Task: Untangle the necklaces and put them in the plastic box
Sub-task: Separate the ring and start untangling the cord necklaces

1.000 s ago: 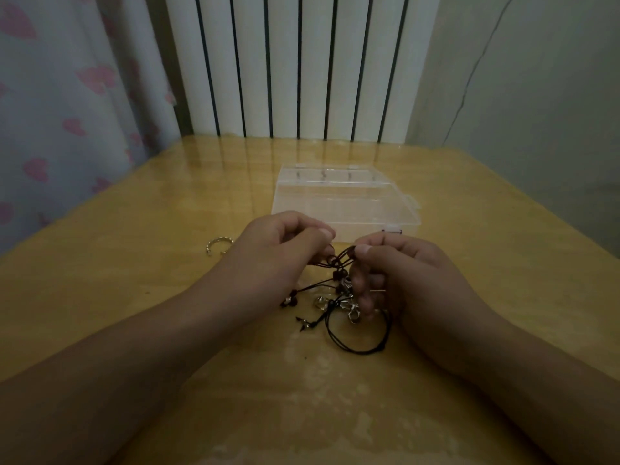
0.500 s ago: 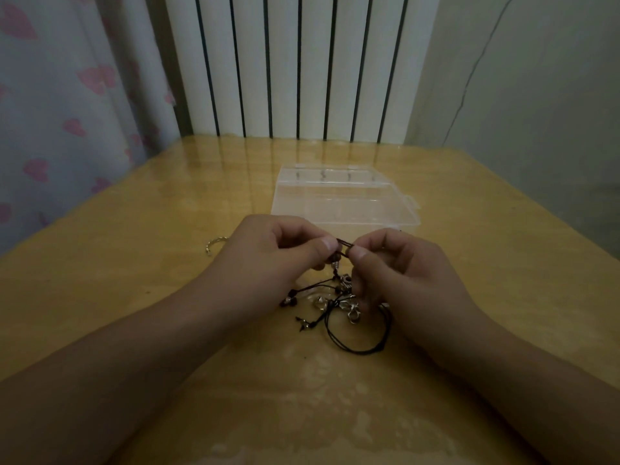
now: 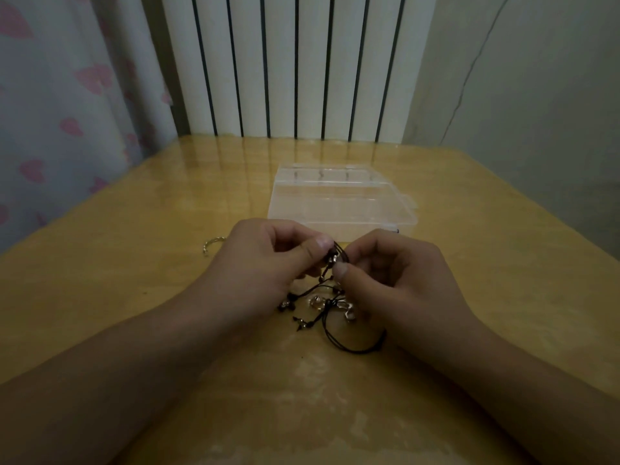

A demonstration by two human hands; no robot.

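Note:
A tangle of black-cord necklaces [image 3: 335, 307] with small silver charms lies on the wooden table [image 3: 134, 297], one loop trailing toward me. My left hand [image 3: 268, 263] pinches the knotted top of the tangle between thumb and fingers. My right hand [image 3: 392, 280] pinches the same knot from the other side, thumb tip against the cords. The knot is lifted slightly off the table between both hands. A clear plastic box [image 3: 339, 203] lies just behind my hands, its lid shut as far as I can tell.
A small silver open ring [image 3: 213, 245] lies on the table left of my left hand. A white radiator [image 3: 285, 62] stands behind the table's far edge, a curtain with pink hearts [image 3: 60, 112] at the left, a plain wall at the right.
My hands have drawn together on the knot and raised it a little. My right thumb now sits lower on the cords; the loops on the table have barely shifted.

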